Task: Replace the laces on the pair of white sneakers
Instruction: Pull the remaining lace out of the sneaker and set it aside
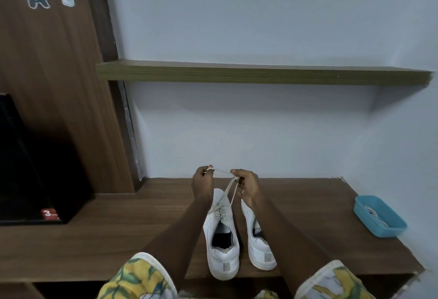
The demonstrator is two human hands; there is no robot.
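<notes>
Two white sneakers stand side by side on a brown wooden counter, heels toward me. The left sneaker is laced with an off-white lace whose two ends rise from the top eyelets. My right hand pinches both strands where they meet above the toe. My left hand pinches the lace end, stretched taut between the two hands. The right sneaker stands partly behind my right forearm; its eyelets are hidden.
A blue plastic tray holding pale laces sits at the counter's right end. A wooden shelf juts from the wall above. A black screen with a red sticker stands at the left.
</notes>
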